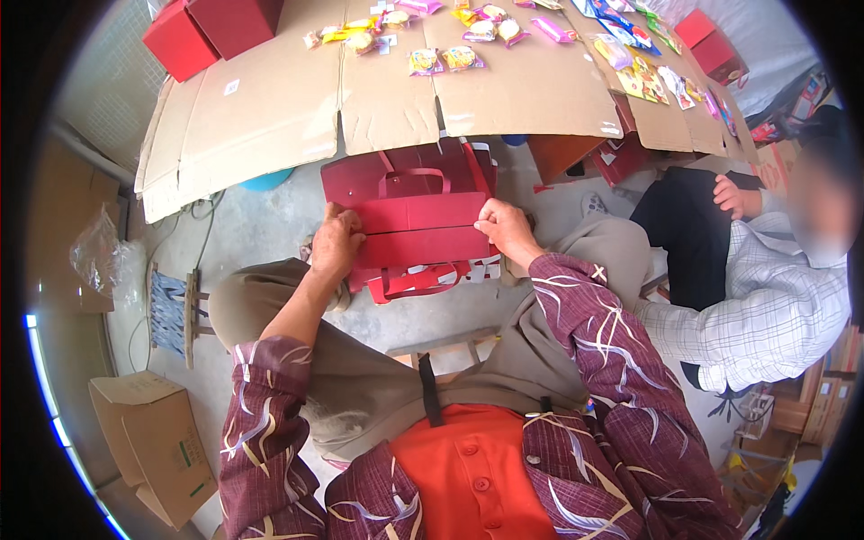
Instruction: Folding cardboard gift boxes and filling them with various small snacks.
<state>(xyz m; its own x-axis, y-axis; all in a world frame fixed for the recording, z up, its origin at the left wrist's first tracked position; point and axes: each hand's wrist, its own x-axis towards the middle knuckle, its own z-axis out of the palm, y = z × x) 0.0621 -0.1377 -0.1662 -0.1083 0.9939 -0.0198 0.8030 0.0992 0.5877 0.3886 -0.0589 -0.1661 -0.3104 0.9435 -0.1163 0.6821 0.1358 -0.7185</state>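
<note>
A dark red cardboard gift box (422, 226) with a ribbon handle (415, 177) is before me, between my knees and the table edge. On its left end, my left hand (337, 236) grips the edge of a red panel with thumb and fingers. My right hand (503, 226) pinches the panel's right end. A dark slit runs between the two long red flaps. Below the box, more red packaging with a second ribbon handle (418, 291) shows in part. What lies inside the box is hidden.
A cardboard-covered table (270, 108) holds wrapped snacks (444, 61) and red boxes (233, 27). At my right sits a person in a checked shirt (776, 297). A small woven stool (169, 314) and an opened carton (152, 439) stand on the left.
</note>
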